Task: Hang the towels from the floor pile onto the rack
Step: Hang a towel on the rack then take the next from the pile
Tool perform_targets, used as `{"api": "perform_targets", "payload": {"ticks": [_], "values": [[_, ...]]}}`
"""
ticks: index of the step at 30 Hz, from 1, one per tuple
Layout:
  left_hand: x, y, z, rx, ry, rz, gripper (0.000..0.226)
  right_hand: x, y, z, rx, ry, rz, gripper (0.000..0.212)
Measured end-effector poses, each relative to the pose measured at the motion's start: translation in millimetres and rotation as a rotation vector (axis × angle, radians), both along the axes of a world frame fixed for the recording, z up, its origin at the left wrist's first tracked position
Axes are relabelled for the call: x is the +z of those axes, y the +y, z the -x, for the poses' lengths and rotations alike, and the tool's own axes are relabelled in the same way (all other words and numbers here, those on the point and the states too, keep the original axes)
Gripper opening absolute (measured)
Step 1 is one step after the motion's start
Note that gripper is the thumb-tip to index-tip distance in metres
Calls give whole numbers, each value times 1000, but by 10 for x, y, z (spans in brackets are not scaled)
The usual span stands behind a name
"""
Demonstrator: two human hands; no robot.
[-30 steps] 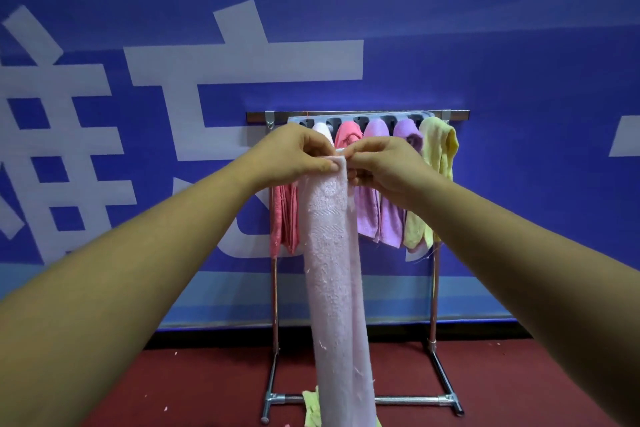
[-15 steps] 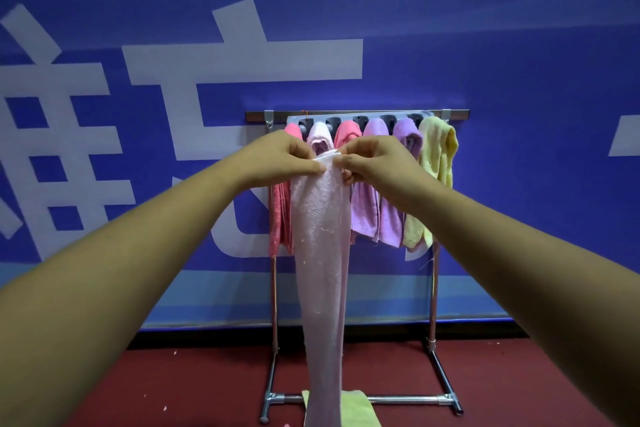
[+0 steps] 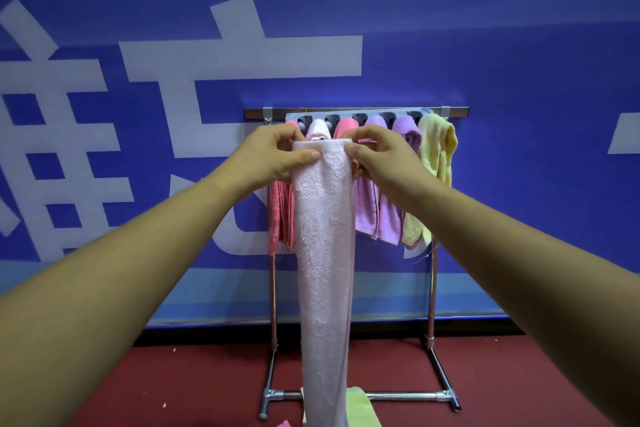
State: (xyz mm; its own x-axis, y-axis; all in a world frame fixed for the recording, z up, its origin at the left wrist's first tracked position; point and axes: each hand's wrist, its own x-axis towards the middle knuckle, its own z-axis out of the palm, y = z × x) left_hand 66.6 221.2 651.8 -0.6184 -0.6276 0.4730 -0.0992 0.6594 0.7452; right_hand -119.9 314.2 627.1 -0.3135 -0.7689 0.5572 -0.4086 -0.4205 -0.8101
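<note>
Hanging in progress, one towel in hand. Entry by head view, the only view supplied.

Item: pale pink towel [image 3: 323, 253], held up in front of the rack [image 3: 432, 288], between the viewer and the hung towels [image 3: 367, 211] in coral, lilac and yellow.

Grip: the short top edge is pinched at both corners. At the left corner the left hand [image 3: 273, 156] is closed on the cloth, thumb in front and fingers curled behind. The right hand [image 3: 384, 156] is closed on the right corner likewise.

Handling, as judged: light, soft and limp, with no stiffness of its own. A terry nap is seen, so little slip is expected. Shape is kept only where the cloth is gripped. Hold is best taken along the top edge, or at mid-length if the item is to be draped.

Orientation: long axis vertical. The top edge is level with the rack's hooks, and the lower end is cut off by the frame bottom.

Remaining: a yellow-green towel [image 3: 360, 407] is seen on the red floor [image 3: 173, 385] by the rack's base.
</note>
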Motion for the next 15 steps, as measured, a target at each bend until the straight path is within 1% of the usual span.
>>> {"api": "perform_targets", "payload": {"ticks": [3,5,6,7,9,10,11,13,14,15], "values": [[37,26,12,35,-20,24,22,37,43,21,157,-24,-91,25],[69,60,10,29,-66,56,22,94,72,36,163,29,-132,21],[79,82,2,-5,-44,41,19,136,85,49,156,39,-127,18],[84,96,-15,-86,19,-30,15,175,88,81,176,11,-118,17],[80,78,-67,-303,138,-249,10,241,129,129,305,-141,-136,20],[63,56,-87,-382,124,-306,12,244,142,151,358,-169,-174,23],[33,24,-97,-385,49,-285,13,228,150,166,350,-117,-224,26],[-44,-29,-87,-290,-89,-177,13,155,144,182,240,65,-285,29],[-69,-46,-79,-242,-92,-158,11,121,139,186,212,97,-283,29],[-86,-62,-68,-214,-64,-158,11,95,136,185,217,83,-268,28]]}}
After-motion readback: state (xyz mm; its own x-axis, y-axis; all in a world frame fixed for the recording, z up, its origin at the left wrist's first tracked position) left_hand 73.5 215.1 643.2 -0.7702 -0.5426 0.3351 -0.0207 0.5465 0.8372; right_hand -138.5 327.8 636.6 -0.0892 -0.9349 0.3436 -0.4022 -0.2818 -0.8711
